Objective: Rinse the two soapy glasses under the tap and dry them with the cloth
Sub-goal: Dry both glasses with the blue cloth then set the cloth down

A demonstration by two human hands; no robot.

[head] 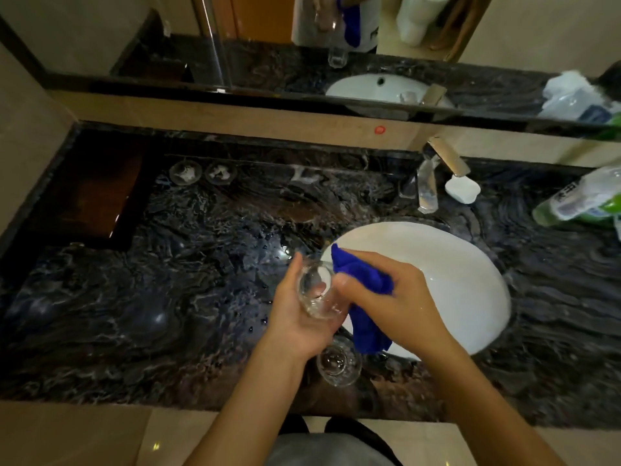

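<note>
My left hand (295, 314) grips a clear glass (317, 292), tilted with its mouth facing up and away, over the left rim of the white sink (453, 264). My right hand (386, 297) clutches a blue cloth (366, 280) pressed against the right side of that glass; part of the cloth hangs down below my fist. A second clear glass (338, 364) stands upright on the dark marble counter (168, 297), just under my left wrist. The chrome tap (428, 183) rises behind the sink, with no water visibly running.
Two more glasses (201, 172) with white residue stand at the back left of the counter. A white soap dish (463, 189) sits right of the tap, and plastic-wrapped bottles (584, 200) lie at the far right. A mirror runs along the back wall.
</note>
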